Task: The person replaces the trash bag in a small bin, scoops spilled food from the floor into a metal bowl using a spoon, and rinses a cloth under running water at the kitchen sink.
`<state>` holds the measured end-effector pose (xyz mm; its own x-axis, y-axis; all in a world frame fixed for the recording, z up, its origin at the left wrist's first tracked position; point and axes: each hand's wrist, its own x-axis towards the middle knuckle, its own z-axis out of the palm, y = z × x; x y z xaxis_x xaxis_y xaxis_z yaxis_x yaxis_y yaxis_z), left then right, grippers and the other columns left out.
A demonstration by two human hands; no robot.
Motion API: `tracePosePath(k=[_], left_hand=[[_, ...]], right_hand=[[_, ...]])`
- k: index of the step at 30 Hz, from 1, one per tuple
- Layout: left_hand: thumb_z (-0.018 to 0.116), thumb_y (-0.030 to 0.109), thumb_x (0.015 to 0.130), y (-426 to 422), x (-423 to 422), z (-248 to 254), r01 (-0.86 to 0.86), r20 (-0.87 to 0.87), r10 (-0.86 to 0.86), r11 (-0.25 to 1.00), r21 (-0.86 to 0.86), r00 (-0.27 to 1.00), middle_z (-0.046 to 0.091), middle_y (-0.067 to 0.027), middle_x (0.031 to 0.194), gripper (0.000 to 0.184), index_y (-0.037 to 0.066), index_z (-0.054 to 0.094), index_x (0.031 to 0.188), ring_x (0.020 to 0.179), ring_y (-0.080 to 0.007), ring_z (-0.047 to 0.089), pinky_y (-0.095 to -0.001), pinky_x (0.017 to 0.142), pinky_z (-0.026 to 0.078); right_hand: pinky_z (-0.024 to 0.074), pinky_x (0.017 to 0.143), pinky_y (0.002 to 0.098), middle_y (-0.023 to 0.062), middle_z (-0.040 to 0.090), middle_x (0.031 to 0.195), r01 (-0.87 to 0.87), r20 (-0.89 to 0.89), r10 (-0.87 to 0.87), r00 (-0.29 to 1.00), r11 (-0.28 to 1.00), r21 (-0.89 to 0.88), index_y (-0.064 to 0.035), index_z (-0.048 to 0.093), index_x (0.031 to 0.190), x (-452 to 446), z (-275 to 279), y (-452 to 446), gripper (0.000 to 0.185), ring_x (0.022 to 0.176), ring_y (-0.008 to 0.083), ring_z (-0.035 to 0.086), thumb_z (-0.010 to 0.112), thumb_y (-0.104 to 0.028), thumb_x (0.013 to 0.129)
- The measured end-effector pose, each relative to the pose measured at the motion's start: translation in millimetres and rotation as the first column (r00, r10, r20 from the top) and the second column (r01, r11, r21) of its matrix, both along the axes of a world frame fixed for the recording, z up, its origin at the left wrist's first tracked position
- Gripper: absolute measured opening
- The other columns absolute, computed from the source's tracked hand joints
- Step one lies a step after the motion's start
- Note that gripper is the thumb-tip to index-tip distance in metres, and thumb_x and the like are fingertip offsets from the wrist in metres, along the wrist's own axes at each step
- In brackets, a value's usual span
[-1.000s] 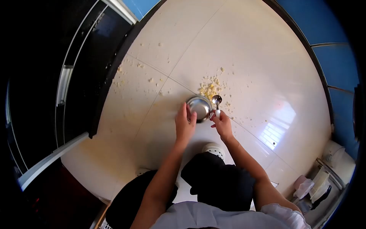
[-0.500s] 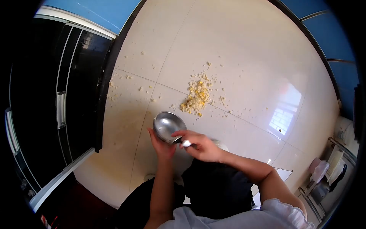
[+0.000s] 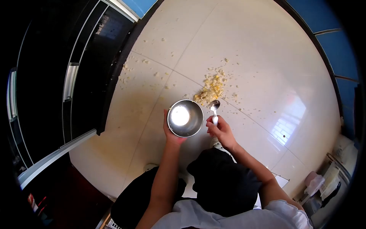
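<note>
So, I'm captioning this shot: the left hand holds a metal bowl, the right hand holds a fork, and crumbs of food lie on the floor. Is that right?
Not quite: the head view shows a spoon in the right hand, not a fork. The left hand does hold a metal bowl, and crumbs of food lie on the floor.

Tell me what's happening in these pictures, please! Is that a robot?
No robot here: those are a person's two bare hands. The camera sits on the person's head, looking forward and down, so you see almost what they see.

Below is a shiny, pale tiled floor. On it lie small yellow and whitish food bits, some heaped, some scattered. The left hand holds a round silver metal bowl. The right hand holds a metal spoon with a white handle, its tip near the heap.
</note>
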<state>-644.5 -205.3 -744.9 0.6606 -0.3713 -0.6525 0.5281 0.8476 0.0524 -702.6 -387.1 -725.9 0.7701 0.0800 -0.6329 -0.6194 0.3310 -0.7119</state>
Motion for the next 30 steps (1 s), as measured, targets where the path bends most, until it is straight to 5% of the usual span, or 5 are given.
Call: tracePosePath(k=[9,13,16,21,30], left_hand=[[0.031,0.059,0.088,5,-23,0,0.112,0.056,-0.117,0.99,0.086,0.992,0.048,-0.0136,0.125,0.068,0.004,0.042,0.126,0.115,-0.0276,0.046,-0.0443,0.097,0.037],[0.023,0.052,0.093,20,-19,-6,0.284,0.255,-0.377,0.898,0.335,0.891,0.042,-0.0119,0.131,0.062,0.005,0.035,0.132,0.121,-0.0248,0.04,-0.0438,0.098,0.036],[0.039,0.039,0.094,24,-15,2,0.333,0.196,-0.417,0.875,0.352,0.887,0.035,-0.0092,0.136,0.053,0.01,0.027,0.137,0.123,-0.0238,0.037,-0.0418,0.097,0.037],[0.059,0.004,0.077,24,-5,17,0.429,0.125,-0.614,0.669,0.607,0.78,0.035,-0.0067,0.135,0.075,0.015,0.02,0.14,0.121,-0.0216,0.038,-0.0373,0.093,0.04],[0.063,0.01,0.08,19,13,21,0.265,0.064,-0.641,0.404,0.875,0.765,0.048,-0.0063,0.112,0.068,0.004,0.024,0.136,0.097,-0.0132,0.049,-0.0271,0.078,0.044]], right_hand=[[0.0438,0.05,0.0234,0.0041,0.054,0.071,0.054,-0.059,-0.052,0.997,0.998,0.026,-0.0038,0.047,0.094,-3,-26,16,0.017,0.059,0.0108,0.054,0.057,-0.015,0.086],[0.0442,0.051,0.0234,0.0043,0.054,0.071,0.042,-0.051,-0.041,0.998,0.999,0.021,-0.0029,0.046,0.094,-4,-31,11,0.016,0.06,0.011,0.055,0.056,-0.014,0.087],[0.0441,0.051,0.0233,0.0042,0.054,0.071,0.069,-0.027,-0.069,0.997,0.997,0.016,-0.0028,0.046,0.094,-4,-37,8,0.016,0.06,0.0111,0.055,0.055,-0.014,0.087],[0.0439,0.051,0.0232,0.0042,0.054,0.072,0.058,-0.029,-0.059,0.998,0.998,-0.007,-0.0024,0.046,0.096,-1,-38,7,0.016,0.061,0.0113,0.055,0.054,-0.014,0.088],[0.0449,0.048,0.0248,0.0074,0.053,0.074,0.198,0.005,-0.199,0.98,0.972,-0.13,-0.0002,0.046,0.103,-3,-51,-26,0.02,0.058,0.0137,0.056,0.041,-0.017,0.094]])
